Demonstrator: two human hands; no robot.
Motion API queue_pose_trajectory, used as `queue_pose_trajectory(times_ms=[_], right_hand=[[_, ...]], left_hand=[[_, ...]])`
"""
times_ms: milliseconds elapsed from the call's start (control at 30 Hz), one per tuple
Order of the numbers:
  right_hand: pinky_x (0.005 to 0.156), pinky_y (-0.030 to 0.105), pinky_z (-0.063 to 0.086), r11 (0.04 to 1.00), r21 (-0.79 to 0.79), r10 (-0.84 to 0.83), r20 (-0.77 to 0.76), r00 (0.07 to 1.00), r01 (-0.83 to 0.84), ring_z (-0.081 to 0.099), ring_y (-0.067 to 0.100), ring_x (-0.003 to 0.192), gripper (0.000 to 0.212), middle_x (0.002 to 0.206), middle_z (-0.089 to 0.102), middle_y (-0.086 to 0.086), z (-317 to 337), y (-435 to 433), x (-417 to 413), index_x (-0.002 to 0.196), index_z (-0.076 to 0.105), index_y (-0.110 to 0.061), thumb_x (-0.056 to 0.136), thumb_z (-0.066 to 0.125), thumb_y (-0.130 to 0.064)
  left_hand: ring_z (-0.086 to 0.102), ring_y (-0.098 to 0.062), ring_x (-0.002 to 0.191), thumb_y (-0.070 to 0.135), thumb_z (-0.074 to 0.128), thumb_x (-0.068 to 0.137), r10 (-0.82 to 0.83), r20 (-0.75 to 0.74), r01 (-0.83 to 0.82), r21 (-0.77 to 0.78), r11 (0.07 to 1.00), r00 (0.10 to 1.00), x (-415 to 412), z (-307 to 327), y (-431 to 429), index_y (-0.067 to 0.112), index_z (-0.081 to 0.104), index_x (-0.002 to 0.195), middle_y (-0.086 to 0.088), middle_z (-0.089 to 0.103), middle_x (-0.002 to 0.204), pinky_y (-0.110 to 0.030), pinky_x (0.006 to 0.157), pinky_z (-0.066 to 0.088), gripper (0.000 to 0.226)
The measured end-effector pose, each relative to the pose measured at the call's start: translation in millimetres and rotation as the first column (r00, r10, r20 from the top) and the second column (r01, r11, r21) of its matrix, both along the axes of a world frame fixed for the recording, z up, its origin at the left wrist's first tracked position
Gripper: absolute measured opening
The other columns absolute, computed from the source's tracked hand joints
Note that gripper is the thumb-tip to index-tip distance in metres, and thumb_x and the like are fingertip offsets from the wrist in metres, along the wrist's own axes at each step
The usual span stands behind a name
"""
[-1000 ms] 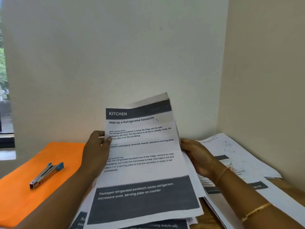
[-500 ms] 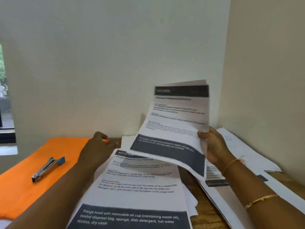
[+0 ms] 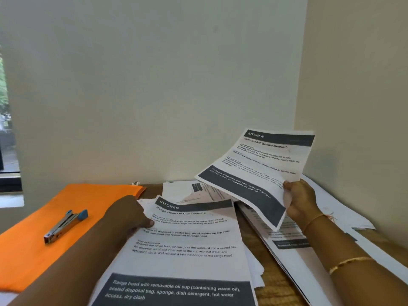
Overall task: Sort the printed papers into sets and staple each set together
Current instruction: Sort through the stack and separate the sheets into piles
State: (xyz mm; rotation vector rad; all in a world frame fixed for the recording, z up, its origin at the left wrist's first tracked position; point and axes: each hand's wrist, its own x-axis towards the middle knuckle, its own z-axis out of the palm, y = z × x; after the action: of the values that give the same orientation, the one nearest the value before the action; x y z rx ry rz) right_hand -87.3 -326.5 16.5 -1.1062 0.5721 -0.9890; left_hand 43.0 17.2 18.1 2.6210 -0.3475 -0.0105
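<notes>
The right hand (image 3: 302, 202) pinches a sheet (image 3: 260, 164) at its right edge, thumb on the printed face and fingers curled behind. The sheet is lifted clear of the table (image 3: 273, 281) at right of centre, printed face toward the camera. Its long axis runs upward and slightly right: the header end ("KITCHEN", "Heat up a Refrigerated Sandwich") points up toward the wall corner, and the dark footer band points down and left, above the papers beneath.

The left hand (image 3: 130, 215) rests on the left edge of the stack (image 3: 187, 250) in front of the person. Its thumb lies on the top page; the fingers are hidden behind the back of the hand, so whether they curl under the edge cannot be told. The two hands are well apart.

The stack lies flat, long axis running away from the person, header ("Range Hood Oil Cup Cleaning") at the far end and footer band at the near end. Loose page edges stick out on its right side.

A spread pile (image 3: 335, 208) of further sheets lies at right, along the side wall, partly beneath the right forearm.

A stapler (image 3: 65, 226) lies on an orange folder (image 3: 33, 250) at left (blue end far-right, metal nose near-left), untouched by either hand.
</notes>
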Motion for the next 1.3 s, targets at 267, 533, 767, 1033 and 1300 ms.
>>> queue_pose_trajectory(times_ms=[267,533,767,1033,1300], right_hand=[[0.098,0.05,0.046,1.0,-0.008,0.008,-0.018,1.0,-0.008,0.059,0.034,0.106,0.021,0.116,0.062,0.01,-1.0,-1.7,1.0,0.106,0.058,-0.014,0.09,0.051,-0.001],[0.094,0.042,0.047,0.994,-0.069,-0.084,-0.049,0.995,0.08,0.056,0.031,0.1,0.025,0.117,0.06,0.007,0.3,-1.5,-0.5,0.116,0.057,-0.014,0.093,0.051,-0.006],[0.081,0.035,0.046,0.966,-0.141,-0.223,-0.039,0.974,0.216,0.055,0.027,0.092,0.029,0.12,0.06,0.011,-0.8,-3.0,-6.5,0.122,0.056,-0.011,0.095,0.05,-0.009],[0.077,0.033,0.044,0.937,-0.174,-0.31,-0.013,0.951,0.304,0.053,0.025,0.091,0.028,0.123,0.059,0.011,-1.3,-4.1,-12.4,0.123,0.056,-0.011,0.097,0.047,-0.012],[0.078,0.032,0.044,0.948,-0.146,-0.288,-0.008,0.958,0.284,0.055,0.025,0.09,0.028,0.118,0.061,0.011,-1.4,-2.2,-12.5,0.121,0.056,-0.009,0.095,0.048,-0.008]], left_hand=[[0.057,-0.018,0.082,0.026,0.073,0.081,0.046,-0.023,-0.046,0.003,0.999,0.999,8.4,1.1,2.9,0.004,0.061,0.099,-0.003,0.062,0.086,-0.025,0.069,0.041,0.031],[0.05,-0.018,0.068,0.023,0.063,0.089,0.069,0.115,-0.056,-0.11,0.992,0.991,8.6,5.3,6.2,0.011,0.053,0.07,-0.002,0.051,0.069,-0.025,0.051,0.03,0.024],[0.044,-0.009,0.064,0.022,0.046,0.098,0.063,0.467,0.189,-0.474,0.86,0.882,-6.5,15.4,4.7,0.013,0.046,0.098,0.004,0.049,0.077,-0.026,0.052,0.029,0.009],[0.048,-0.023,0.07,0.023,0.045,0.098,0.153,0.58,0.256,-0.561,0.787,0.8,-15.2,18.6,2.6,0.008,0.048,0.105,-0.005,0.054,0.088,-0.032,0.055,0.031,0.017],[0.051,-0.023,0.072,0.021,0.046,0.098,0.164,0.624,0.314,-0.582,0.75,0.764,-19.3,20.0,1.7,0.014,0.045,0.099,-0.002,0.057,0.086,-0.027,0.055,0.036,0.007]])
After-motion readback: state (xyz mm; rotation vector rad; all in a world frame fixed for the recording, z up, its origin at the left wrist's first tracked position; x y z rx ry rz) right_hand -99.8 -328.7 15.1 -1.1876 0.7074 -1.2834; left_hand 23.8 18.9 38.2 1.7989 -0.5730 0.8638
